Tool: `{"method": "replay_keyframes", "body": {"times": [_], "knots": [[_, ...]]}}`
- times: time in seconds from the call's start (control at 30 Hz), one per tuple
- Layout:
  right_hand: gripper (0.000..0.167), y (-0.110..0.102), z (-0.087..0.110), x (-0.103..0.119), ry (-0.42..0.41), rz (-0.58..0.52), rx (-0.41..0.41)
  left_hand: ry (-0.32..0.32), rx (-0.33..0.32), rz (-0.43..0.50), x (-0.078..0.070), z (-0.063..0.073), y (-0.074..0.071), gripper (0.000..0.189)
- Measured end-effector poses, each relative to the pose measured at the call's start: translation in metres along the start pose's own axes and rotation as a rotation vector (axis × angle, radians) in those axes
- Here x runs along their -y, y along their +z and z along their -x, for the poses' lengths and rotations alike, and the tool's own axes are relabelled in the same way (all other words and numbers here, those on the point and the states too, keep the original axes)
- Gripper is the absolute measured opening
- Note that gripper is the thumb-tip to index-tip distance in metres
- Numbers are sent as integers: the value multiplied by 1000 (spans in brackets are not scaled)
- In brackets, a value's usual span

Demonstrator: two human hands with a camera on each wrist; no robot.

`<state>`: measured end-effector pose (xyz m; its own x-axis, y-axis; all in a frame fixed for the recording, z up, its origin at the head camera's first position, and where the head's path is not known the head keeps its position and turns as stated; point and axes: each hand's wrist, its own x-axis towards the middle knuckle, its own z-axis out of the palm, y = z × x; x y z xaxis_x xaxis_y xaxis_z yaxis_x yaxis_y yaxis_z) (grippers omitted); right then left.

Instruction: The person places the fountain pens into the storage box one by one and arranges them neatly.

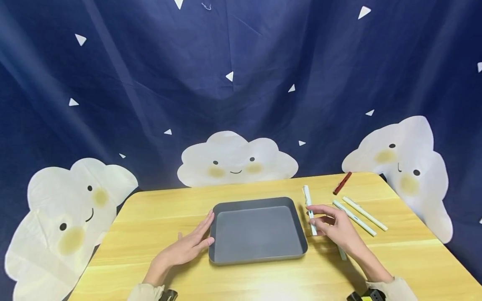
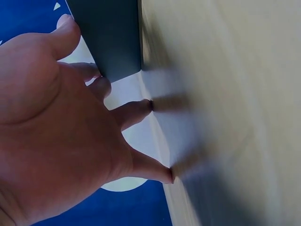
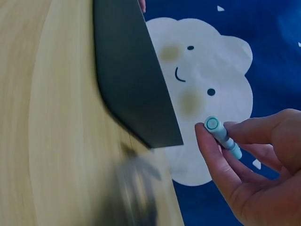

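A dark grey rectangular tray [image 1: 260,261] lies on the wooden table. My left hand [image 1: 184,247] is at its left side, fingers extended, with the thumb and fingertips at the rim. In the left wrist view, the left hand's [image 2: 70,122] lower fingertips reach the tabletop beside the tray wall [image 2: 113,37]. Just off the tray's right side, my right hand [image 1: 335,223] pinches a pale blue-white pen [image 1: 306,195] between thumb and fingers. The right wrist view shows the pen's [image 3: 212,123] round end, raised above the table near the tray corner [image 3: 155,127].
Right of the right hand lie a dark red pen [image 1: 342,183], a pale green pen [image 1: 355,218] and a pale yellow-green pen [image 1: 365,213]. Another pale pen [image 1: 342,253] is partly hidden under the right wrist. A blue curtain with clouds [image 1: 237,161] hangs behind the table [image 1: 169,205].
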<state>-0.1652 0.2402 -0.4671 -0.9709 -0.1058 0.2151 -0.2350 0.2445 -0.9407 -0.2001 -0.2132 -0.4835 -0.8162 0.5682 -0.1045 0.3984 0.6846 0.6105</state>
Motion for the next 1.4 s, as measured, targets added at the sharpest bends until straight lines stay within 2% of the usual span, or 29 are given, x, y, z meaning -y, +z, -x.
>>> {"method": "replay_keyframes", "body": {"times": [0.23, 0.67, 1.07, 1.4], "knots": [[35, 15, -4, 8, -67, 6, -29, -1, -16, -34, -2, -1, 0, 71], [34, 56, -19, 21, -91, -63, -33, 3, -15, -16, 2, -1, 1, 70], [31, 80, -28, 33, -125, -99, -4, -9, -15, -13, 0, 0, 0, 70], [28, 106, -37, 45, -40, -180, -6, -5, -22, -13, -1, 1, -1, 69]]}}
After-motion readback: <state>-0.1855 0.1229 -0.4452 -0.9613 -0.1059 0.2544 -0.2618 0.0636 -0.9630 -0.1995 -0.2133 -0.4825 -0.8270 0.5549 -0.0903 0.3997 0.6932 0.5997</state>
